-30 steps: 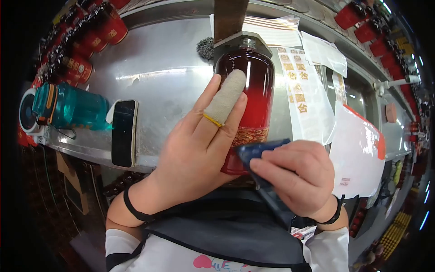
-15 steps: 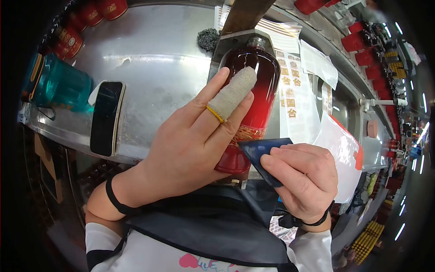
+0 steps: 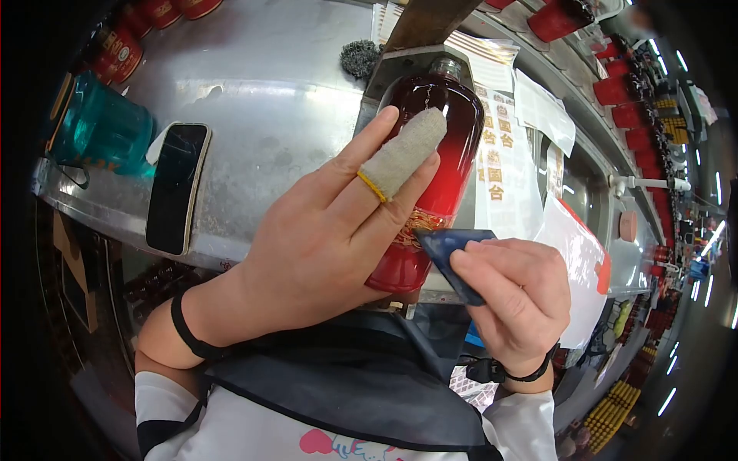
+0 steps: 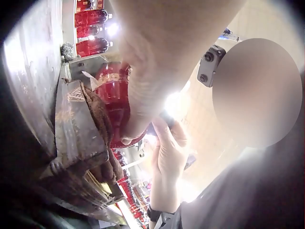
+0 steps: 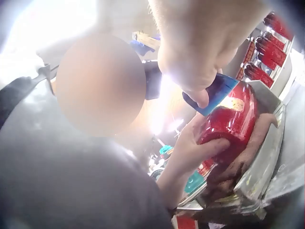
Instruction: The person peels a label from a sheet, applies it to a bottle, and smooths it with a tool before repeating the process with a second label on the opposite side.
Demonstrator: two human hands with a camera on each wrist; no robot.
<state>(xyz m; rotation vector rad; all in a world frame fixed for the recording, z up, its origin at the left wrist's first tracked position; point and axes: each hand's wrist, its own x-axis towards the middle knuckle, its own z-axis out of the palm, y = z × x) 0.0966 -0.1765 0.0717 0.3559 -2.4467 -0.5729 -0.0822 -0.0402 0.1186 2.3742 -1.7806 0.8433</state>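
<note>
A glossy bottle [image 3: 453, 173], dark at the shoulder and red below, lies on its side in a cradle with its clear neck facing away. My left hand [image 3: 300, 238] rests across it, fingers extended over the front and the thumb against the base, as the right wrist view shows. A grey cloth sleeve [image 3: 407, 150] with a yellow edge covers one finger. My right hand [image 3: 526, 296] pinches a blue flat scraper [image 3: 453, 257] between thumb and fingers. The scraper's corner meets the gold patterned band [image 3: 419, 223] near the bottle's lower end.
Sheets of gold-character decals [image 3: 496, 146] lie right of the bottle, beside a white plastic bag [image 3: 569, 261]. To the left are a phone [image 3: 178, 188] and a teal jug [image 3: 111, 127]. A dark scouring pad [image 3: 360, 58] sits behind. Red bottles [image 3: 561, 19] line the shelves.
The head view has turned, so the bottle appears more tilted. My left hand keeps its hold, while the scraper in my right hand has shifted slightly up along the band.
</note>
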